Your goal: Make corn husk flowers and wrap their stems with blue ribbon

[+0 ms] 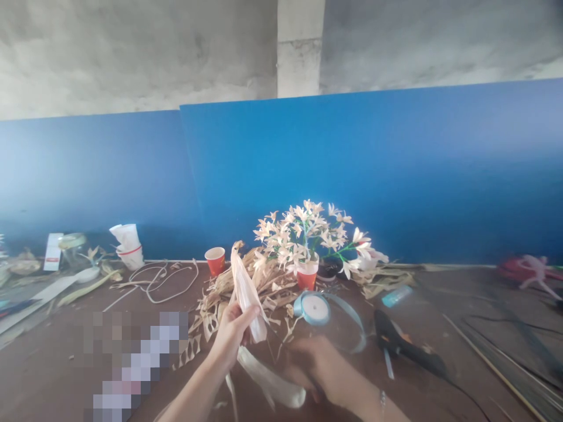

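My left hand [235,328] is closed on a pale dried corn husk [248,293], held upright between thumb and fingers above the table. My right hand [312,369] is smeared by motion over the table, to the right of the left hand; its fingers are too blurred to read. A second folded corn husk [275,378] lies on the table between my forearms. Behind the left hand spreads a heap of dried husks and cut scraps [268,281]. A roll of light blue ribbon [314,309] lies beyond the right hand, its loose end trailing right.
White husk-like flowers [303,231] stand in a red paper cup [307,278]. Another red cup [215,262] is left of them. A black glue gun [409,349] with a cord lies right. White cable [162,284], white cups [129,249] and long thin rods [497,363] lie around.
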`<state>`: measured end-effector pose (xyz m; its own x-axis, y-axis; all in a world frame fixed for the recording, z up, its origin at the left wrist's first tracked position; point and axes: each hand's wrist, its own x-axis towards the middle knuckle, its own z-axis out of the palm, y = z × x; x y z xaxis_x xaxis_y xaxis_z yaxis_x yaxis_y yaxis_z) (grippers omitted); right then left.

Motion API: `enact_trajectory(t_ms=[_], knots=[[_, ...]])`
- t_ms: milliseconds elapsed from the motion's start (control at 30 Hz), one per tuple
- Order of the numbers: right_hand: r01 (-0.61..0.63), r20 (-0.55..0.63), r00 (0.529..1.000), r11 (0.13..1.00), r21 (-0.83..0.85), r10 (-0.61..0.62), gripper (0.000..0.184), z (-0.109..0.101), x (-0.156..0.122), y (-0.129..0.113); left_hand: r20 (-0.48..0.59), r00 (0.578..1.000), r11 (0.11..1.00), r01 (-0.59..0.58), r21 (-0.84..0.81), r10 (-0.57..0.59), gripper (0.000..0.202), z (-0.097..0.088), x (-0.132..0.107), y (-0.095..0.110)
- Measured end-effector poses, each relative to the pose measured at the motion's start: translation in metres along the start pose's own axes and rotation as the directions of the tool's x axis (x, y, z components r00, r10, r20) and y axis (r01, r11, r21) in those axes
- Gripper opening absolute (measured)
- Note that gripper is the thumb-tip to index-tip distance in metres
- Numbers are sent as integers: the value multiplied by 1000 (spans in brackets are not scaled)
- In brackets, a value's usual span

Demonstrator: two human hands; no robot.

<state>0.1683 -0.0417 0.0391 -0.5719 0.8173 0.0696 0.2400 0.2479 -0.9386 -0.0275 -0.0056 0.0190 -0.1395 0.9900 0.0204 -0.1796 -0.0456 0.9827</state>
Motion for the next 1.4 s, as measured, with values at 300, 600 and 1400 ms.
enact_trajectory(t_ms=[300, 600, 1400], knots=[[-103, 47, 994, 995, 6, 103, 21, -2, 3, 11, -15, 1000, 1000, 2, 30, -2, 29, -2, 3, -2], [-164, 92, 982, 986, -41, 168, 10, 0, 3, 12, -68, 997, 1000, -25, 8, 25, 32, 1, 1, 1], [-112, 43, 992, 992, -59, 115, 9, 1, 3, 7, -94, 995, 1000, -27, -1, 26, 33, 6, -3, -1]])
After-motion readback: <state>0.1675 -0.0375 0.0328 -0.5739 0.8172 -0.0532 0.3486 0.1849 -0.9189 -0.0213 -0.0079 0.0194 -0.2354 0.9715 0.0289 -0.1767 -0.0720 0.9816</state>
